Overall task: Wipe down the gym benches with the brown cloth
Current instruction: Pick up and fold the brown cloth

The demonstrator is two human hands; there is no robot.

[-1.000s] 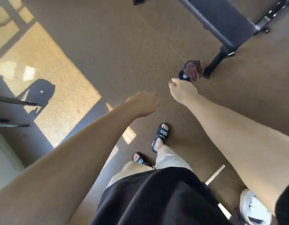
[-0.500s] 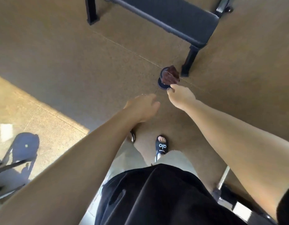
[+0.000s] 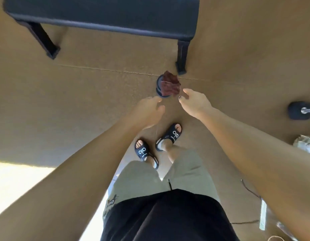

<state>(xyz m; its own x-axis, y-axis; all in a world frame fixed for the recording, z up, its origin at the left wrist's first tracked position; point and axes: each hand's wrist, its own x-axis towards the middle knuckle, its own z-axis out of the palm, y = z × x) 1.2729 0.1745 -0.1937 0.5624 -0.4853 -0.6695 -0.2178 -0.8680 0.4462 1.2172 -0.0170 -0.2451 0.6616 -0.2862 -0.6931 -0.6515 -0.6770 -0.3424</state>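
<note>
Cloth: brown cloth (image 3: 170, 85), mid-frame, looking soft and light; pinching its top fold
Hands: right hand (image 3: 196, 101) and left hand (image 3: 148, 110) both reaching, loosely spread, holding nothing

A black top (image 3: 168, 218) was worn over light khaki shorts (image 3: 168, 178) at the bottom centre of the frame. Black slide sandals (image 3: 170, 136) marked "alo" in white were worn on both feet. Both forearms were left bare, and dark polish was seen on a right thumbnail.
</note>
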